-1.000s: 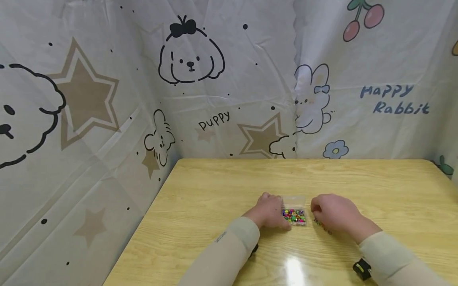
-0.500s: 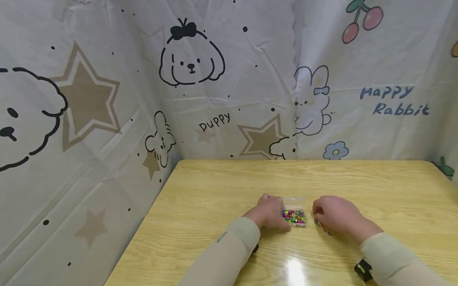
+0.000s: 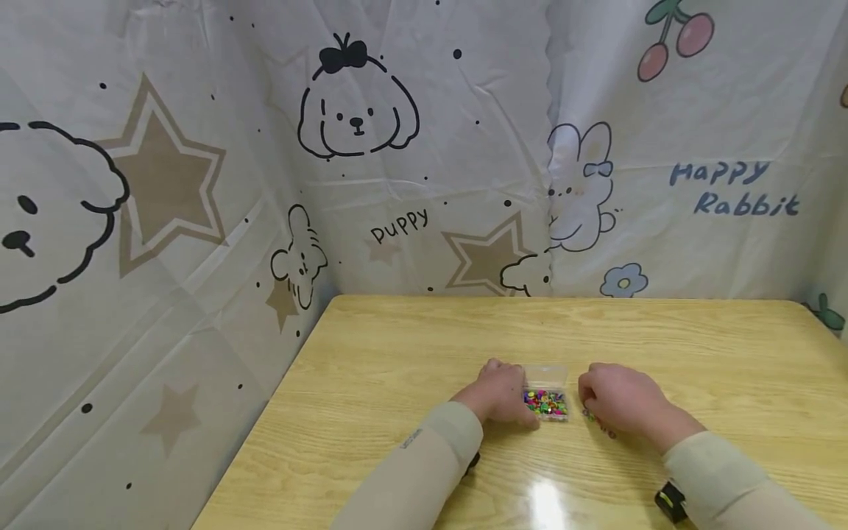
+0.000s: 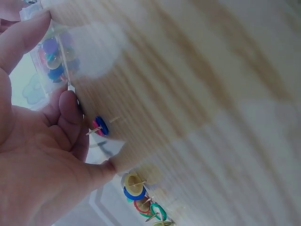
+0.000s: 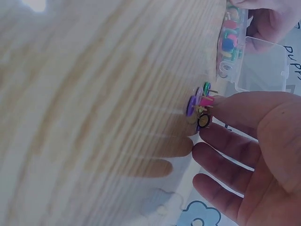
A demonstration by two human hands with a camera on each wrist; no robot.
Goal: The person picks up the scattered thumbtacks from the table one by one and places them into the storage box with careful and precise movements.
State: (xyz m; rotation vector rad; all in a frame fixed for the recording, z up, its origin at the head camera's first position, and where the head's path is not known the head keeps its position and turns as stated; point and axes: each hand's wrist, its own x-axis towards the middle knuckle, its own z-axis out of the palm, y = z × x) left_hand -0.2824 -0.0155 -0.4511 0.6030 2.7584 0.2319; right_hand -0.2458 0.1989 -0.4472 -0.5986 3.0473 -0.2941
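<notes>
My left hand (image 3: 500, 391) holds a small clear plastic box (image 3: 562, 418) on the table, thumb at its near side. Several bright thumbtacks (image 3: 545, 402) fill the box, and its clear lid (image 3: 546, 376) is raised at the back. To the right, my right hand (image 3: 623, 397) bends down over a loose group of thumbtacks (image 3: 601, 425). In the right wrist view, thumb and index fingertips touch this cluster (image 5: 202, 106); whether they pinch one tack is unclear. The left wrist view shows other tacks (image 4: 135, 186) on the table beneath the left hand.
The light wooden table (image 3: 411, 346) extends around both hands. A white curtain with puppy and rabbit drawings (image 3: 411, 147) stands behind its back edge and along its left side. A black wrist camera (image 3: 672, 502) hangs under the right sleeve.
The right hand has shifted slightly at the loose tacks and covers more of them than half a second ago. The left hand and the box keep their place.
</notes>
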